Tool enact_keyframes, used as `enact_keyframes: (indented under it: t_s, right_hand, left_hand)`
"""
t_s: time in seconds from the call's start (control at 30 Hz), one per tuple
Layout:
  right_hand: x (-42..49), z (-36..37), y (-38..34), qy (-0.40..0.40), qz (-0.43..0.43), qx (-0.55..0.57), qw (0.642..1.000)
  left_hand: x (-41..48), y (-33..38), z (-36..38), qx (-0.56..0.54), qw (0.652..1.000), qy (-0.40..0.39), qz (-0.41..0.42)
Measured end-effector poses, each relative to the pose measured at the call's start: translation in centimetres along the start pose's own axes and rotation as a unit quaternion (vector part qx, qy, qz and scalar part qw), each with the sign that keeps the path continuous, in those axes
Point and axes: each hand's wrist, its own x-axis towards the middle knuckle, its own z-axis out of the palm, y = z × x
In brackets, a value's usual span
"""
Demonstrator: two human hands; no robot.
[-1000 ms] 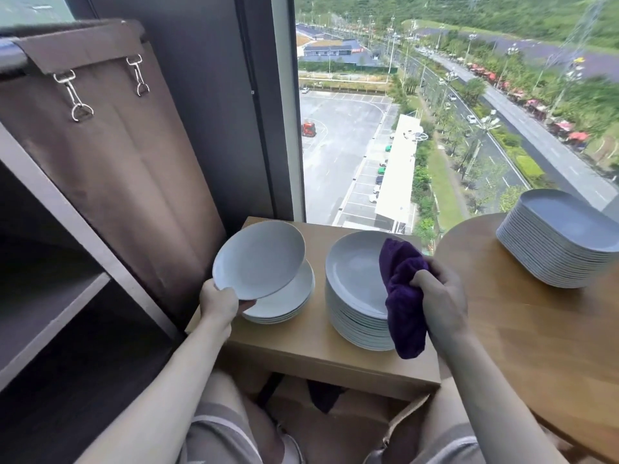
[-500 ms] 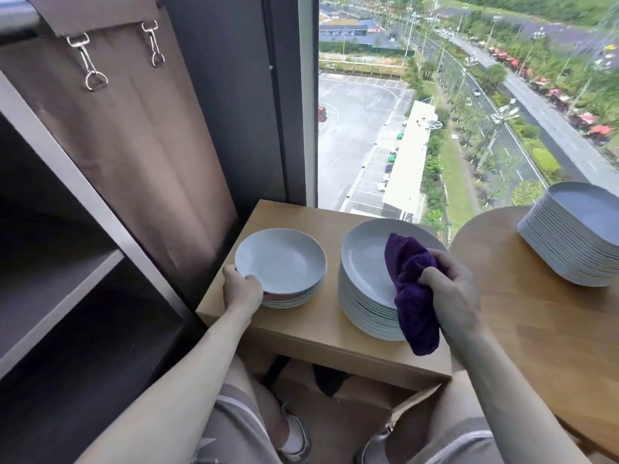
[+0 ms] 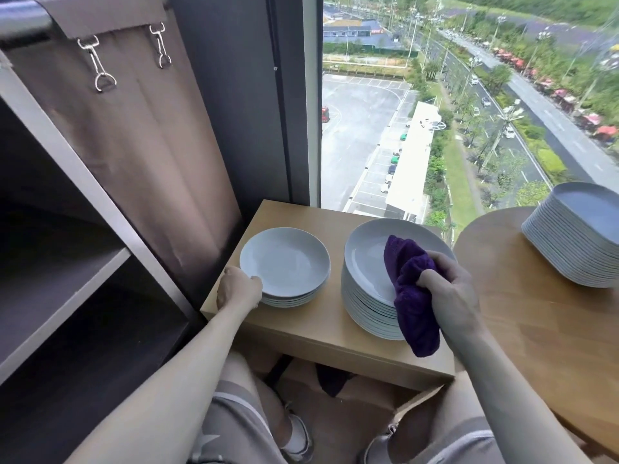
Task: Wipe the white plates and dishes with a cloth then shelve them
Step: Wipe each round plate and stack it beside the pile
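The left hand sits at the 8 o'clock edge of a short stack of dishes. Its grip is closed on the top dish, thumb over the rim, the other fingers hidden underneath. That dish lies flat on the stack, so it reaches away from the grip toward 2 o'clock. The stack stands on the left half of a rectangular wooden counter. Just beside it, at its 3 o'clock, stands a tall stack of plates on the same counter. The right hand hovers over the 4 o'clock rim of this tall stack, its grip bunched tight around a purple cloth. One fold of the cloth rises toward 11 o'clock over the top plate and the rest hangs toward 6 o'clock in front of the plate edges. At the frame's 3 o'clock a round counter carries a third stack, well apart from both hands. A dark shelf unit fills the 9 o'clock side, with a brown curtain clipped above it at 11 o'clock. A window stands behind the counter at 12 o'clock.
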Motion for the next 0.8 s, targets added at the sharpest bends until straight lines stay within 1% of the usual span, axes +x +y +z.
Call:
enact_keyframes:
  t_s: [0.17,0.27,0.37,0.43,0.47,0.57,0.63,0.67,0.8]
  right_hand:
    - [-0.6,-0.1,0.2,0.002,-0.006,0.002,1.0]
    - [-0.8,-0.2,0.2,0.011,-0.006,0.003,1.0]
    - [-0.9,-0.7,0.2,0.016,0.0,0.02,1.0]
    - [-0.7,-1.4,0.2,0.025,0.007,0.032,0.999]
    - [-0.5,-1.8,0.1,0.03,0.01,0.036,0.999]
    - [0.1,-3.0,-0.5,0.057,0.012,0.049,0.997]
    - [0.4,-3.9,-1.2,0.079,0.003,0.044,0.996]
    - [0.5,-4.4,-1.7,0.088,-0.006,0.034,0.996]
    - [-0.2,-5.6,-2.7,0.11,-0.031,-0.028,0.993]
  left_hand:
    - [-0.1,-0.8,-0.5,0.088,0.995,-0.034,0.02]
    - [-0.6,-0.9,-0.9,0.11,0.992,-0.057,0.021]
    - [-1.8,-0.1,-1.5,0.138,0.989,-0.029,0.037]
    - [-3.2,1.2,-1.9,0.105,0.99,-0.024,0.091]
    - [-4.1,2.2,-2.0,0.068,0.988,-0.042,0.128]
    - [-6.6,5.4,-1.4,-0.046,0.965,-0.133,0.222]
    - [-8.1,7.6,-0.7,-0.084,0.945,-0.176,0.263]
    - [-8.7,8.6,-0.3,-0.099,0.937,-0.197,0.272]
    - [-10.2,10.9,1.7,-0.14,0.916,-0.277,0.255]
